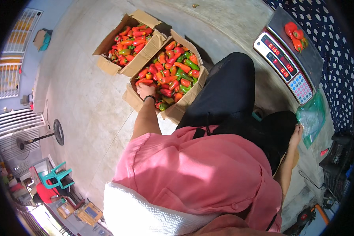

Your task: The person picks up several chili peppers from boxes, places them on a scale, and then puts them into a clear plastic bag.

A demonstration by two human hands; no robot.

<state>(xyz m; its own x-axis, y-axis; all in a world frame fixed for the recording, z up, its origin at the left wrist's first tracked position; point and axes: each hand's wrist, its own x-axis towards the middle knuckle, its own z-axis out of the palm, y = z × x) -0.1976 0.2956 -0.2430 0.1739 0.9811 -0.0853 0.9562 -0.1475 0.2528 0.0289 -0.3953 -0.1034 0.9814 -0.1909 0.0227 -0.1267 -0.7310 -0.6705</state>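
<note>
My left hand [146,91], a dark beaded bracelet on its wrist, reaches onto the red and green peppers [171,73] in the nearer cardboard box [191,100]; its fingers touch a red pepper, but whether they grip it is unclear. A second cardboard box [106,65] of mostly red peppers adjoins it. At the right, my right hand [296,134] is at the edge of a green-tinted plastic bag [312,118], its fingers partly hidden. Several red peppers [296,35] lie on the plate of a digital scale [278,56] with a lit display.
Dark patterned cloth [333,56] hangs behind the scale. Black plastic crates [337,156] stand at the right edge. A standing fan [58,132] and a teal plastic chair [56,177] are at the left. Near the chair is another person in red [45,191].
</note>
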